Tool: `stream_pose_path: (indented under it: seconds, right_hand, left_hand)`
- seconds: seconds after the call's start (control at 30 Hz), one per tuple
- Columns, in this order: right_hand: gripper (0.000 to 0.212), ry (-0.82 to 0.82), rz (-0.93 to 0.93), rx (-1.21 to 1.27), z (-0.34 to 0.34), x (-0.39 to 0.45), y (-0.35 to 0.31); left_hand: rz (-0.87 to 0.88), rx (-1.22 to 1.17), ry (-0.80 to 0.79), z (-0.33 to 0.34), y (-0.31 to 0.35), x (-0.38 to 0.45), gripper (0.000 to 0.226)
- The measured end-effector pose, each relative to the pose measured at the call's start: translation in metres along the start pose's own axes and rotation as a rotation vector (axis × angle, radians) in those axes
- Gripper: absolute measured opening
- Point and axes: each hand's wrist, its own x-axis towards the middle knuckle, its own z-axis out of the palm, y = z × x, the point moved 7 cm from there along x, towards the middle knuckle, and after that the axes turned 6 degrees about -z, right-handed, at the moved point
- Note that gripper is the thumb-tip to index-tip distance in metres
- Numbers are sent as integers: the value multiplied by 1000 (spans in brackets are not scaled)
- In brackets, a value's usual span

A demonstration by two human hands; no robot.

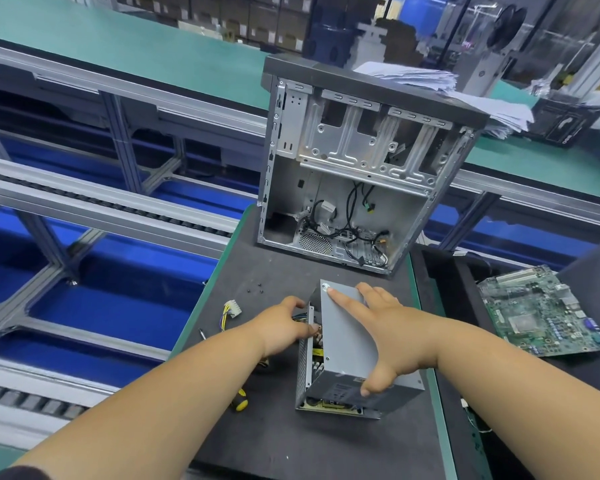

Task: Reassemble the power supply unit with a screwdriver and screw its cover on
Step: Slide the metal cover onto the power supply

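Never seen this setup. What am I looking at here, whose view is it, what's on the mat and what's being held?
There is no robot: a person works with bare hands, and the single picture comes from a camera worn on the head, looking down and forward.

The right hand lies on the grey metal cover of the power supply unit, fingers spread on top and thumb hooked over its near edge. The cover sits tilted, not yet closed, so the parts inside show. The left hand has its grip at the unit's open left side.

On the dark work mat lie a yellow-and-black screwdriver, a white connector on coloured wires, a few small black screws and an open silver computer case. A green circuit board lies to the right.
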Motion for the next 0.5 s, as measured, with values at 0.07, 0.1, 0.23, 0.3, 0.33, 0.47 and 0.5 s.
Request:
stream_pose_path:
  seconds: [0.07,0.1,0.23,0.3,0.33,0.47,0.5]
  right_hand:
    - [143,-7,4,-28,-2,1,-1]
    - [144,-8,7,-37,-2,1,-1]
    - [145,-20,7,-61,-4,1,-3]
    - [145,-23,8,-53,-4,1,-3]
    - [145,-24,8,-53,-4,1,-3]
    - [145,-28,11,-84,-3,4,-3]
    - [146,-28,14,-92,-3,4,-3]
  left_hand:
    - [4,29,8,-1,1,1,61]
    - [6,46,13,-1,2,1,61]
    - [8,67,24,-1,3,1,58]
    - [19,83,27,-1,4,2,55]
    - [25,92,31,-1,4,2,54]
    - [28,111,69,-1,3,2,58]
    - [19,116,80,-2,3,1,62]
